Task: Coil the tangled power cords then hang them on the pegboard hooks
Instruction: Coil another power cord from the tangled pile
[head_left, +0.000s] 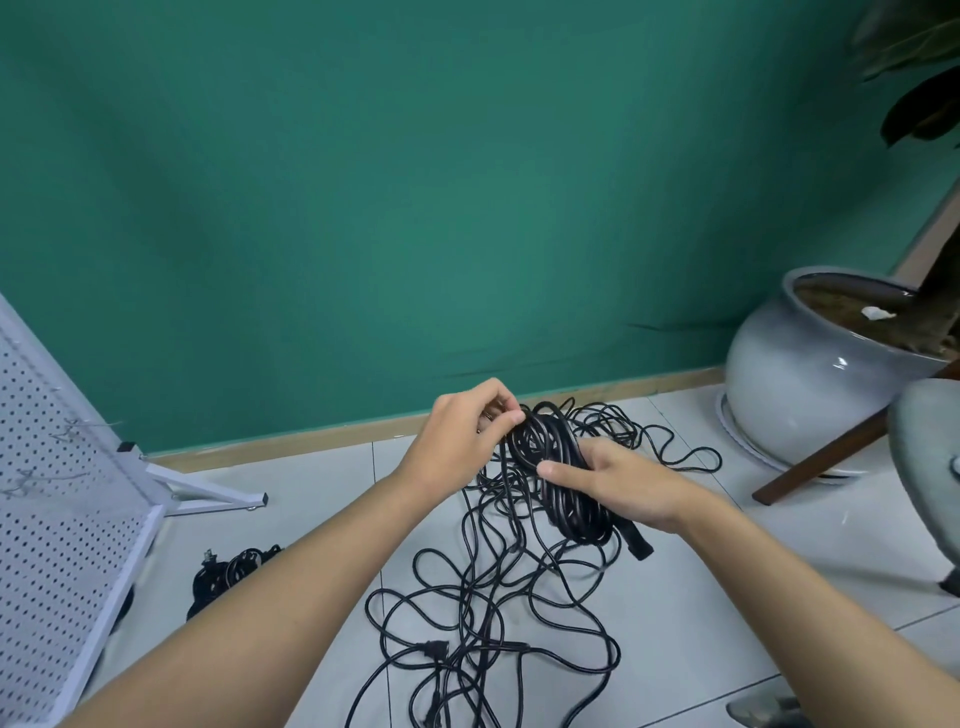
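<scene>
Green wall (363, 182) behind, white tile floor (322, 499) below. Both hands sit centre frame on one black cord coil (569, 509), held up over the floor. Left hand (462, 431) pinches the coil's upper end with curled fingers. Right hand (623, 483) grips the coil's middle, thumb laid across the top. A black plug (640, 543) sticks out under the right hand at the coil's lower end. Loose cord runs from the coil down into the tangle (470, 587), which sprawls on the floor from centre to the bottom edge. A second cord bundle (228, 566) lies on the floor lower left, just beside the pegboard (47, 467). Pegboard is white, tilted, on a stand at the left edge, with wire hooks (78, 426) on it, nothing seen hanging. Grey pot (800, 374) stands at right.
</scene>
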